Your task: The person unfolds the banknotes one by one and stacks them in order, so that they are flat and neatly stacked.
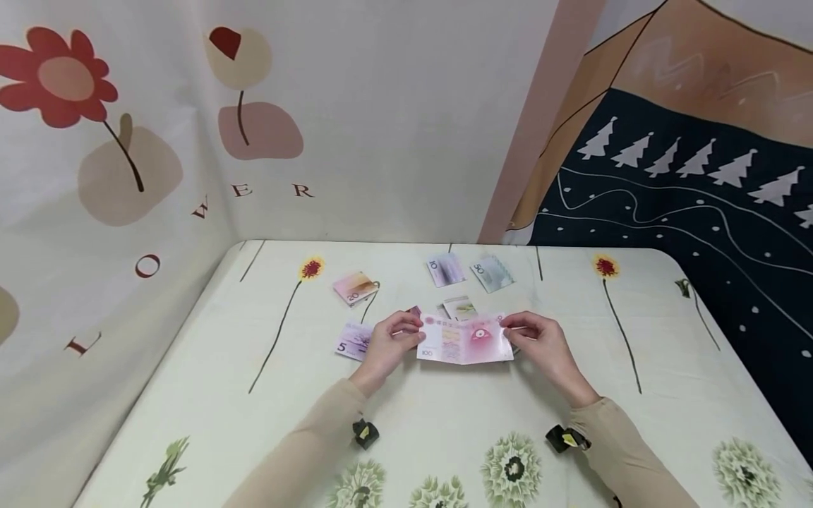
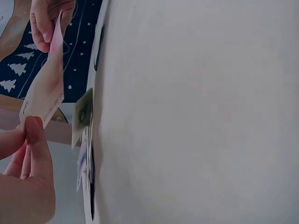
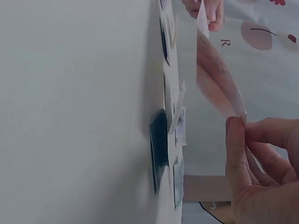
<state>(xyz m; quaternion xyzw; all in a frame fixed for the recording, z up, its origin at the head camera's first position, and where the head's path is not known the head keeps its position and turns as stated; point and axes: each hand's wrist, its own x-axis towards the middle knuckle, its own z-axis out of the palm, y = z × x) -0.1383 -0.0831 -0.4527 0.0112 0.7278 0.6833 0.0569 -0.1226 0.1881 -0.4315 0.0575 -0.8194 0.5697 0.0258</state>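
Observation:
A pink banknote marked 100 (image 1: 465, 340) is stretched between both hands, with a crease down its middle. Its left edge is pinched by the left hand (image 1: 389, 346), thumb against fingertips. At the opposite edge, the right hand (image 1: 540, 347) pinches the upper right corner. Both wrist views show the note held up above the tabletop, bowed along its length. Just behind it lies a note with a green print (image 1: 460, 308), partly covered in the head view. Close to the left hand is a purple note marked 5 (image 1: 352, 341), overlapped by that hand.
Farther back lie an orange-pink note marked 20 (image 1: 354, 288), a purple note marked 10 (image 1: 446, 269) and a grey-green note marked 50 (image 1: 492, 274). In the right wrist view, a dark teal flat item (image 3: 159, 144) is on the flower-patterned tablecloth (image 1: 209, 367). Curtains hang behind.

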